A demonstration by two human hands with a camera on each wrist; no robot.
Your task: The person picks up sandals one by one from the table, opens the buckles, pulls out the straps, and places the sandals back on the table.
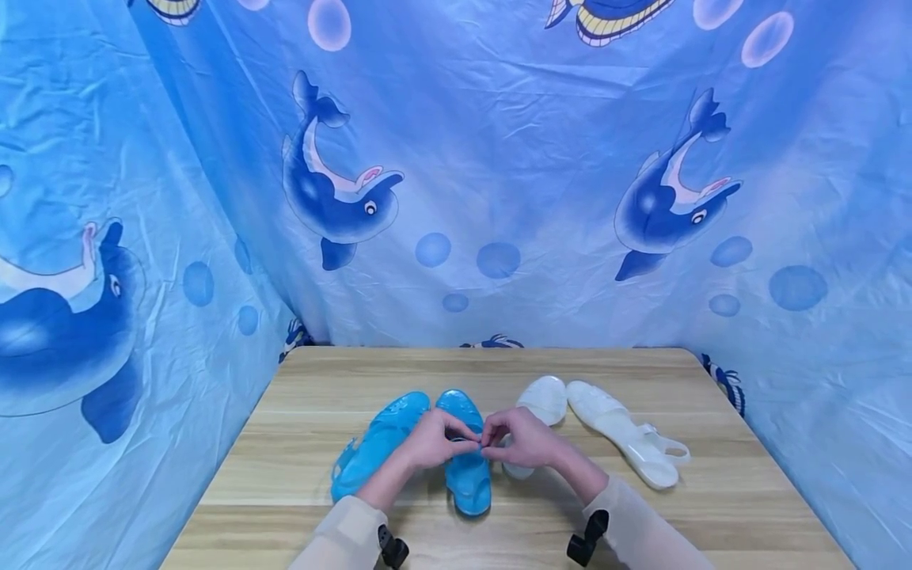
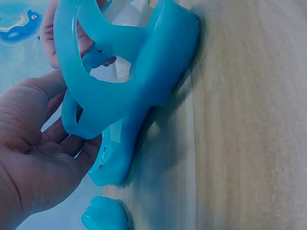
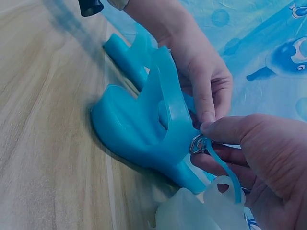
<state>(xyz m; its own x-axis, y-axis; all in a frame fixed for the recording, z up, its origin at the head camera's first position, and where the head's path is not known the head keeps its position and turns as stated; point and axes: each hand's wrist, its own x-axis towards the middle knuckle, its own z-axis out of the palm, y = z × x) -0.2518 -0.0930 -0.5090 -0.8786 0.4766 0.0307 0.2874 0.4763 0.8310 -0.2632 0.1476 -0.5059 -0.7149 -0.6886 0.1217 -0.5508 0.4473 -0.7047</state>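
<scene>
— What fills the left wrist camera?
— A blue sandal (image 2: 144, 81) lying on its side on the wooden table (image 2: 249, 124), sole toward the bare wood.
— And the hands?
— The left hand (image 2: 36, 158) lies open-palmed under its ankle strap (image 2: 84, 120). Fingers of the right hand (image 2: 50, 28) show behind the upper strap.
— Anything else?
— Part of a second blue sandal (image 2: 105, 215) at the bottom edge.

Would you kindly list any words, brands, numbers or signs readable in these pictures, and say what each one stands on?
None: no readable text shows in any view.
The blue sandals and the white sandals show no legible brand or size.
The cloth carries only dolphin, fish and bubble pictures, no lettering.
The buckle that both hands work on is too small to show any marking.
</scene>
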